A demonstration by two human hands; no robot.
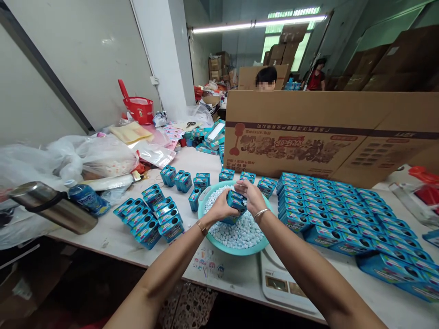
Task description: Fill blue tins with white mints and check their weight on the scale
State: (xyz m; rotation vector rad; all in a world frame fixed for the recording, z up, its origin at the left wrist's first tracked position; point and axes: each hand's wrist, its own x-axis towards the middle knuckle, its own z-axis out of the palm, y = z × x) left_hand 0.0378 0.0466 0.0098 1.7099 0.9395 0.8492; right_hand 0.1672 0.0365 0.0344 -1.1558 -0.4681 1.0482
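My left hand (222, 208) is closed round a small blue box (236, 201), held tilted above a turquoise basin (236, 250). White, candy-like pellets (229, 235) fill much of the basin. Beside the top of the box, my right hand (252, 196) is cupped with its fingers together; what lies in them, if anything, is hidden. Below my left hand, the lower part of the blue packaging meets the pellets, and whether this is a second box I cannot tell.
Rows of blue boxes (318, 208) stand right of the basin, and looser groups of boxes (151, 214) stand left. A white scale (286, 285) sits at the front edge. Behind rises a large cardboard carton (295, 151). A steel flask (55, 208) lies far left. A person (266, 78) is beyond the carton.
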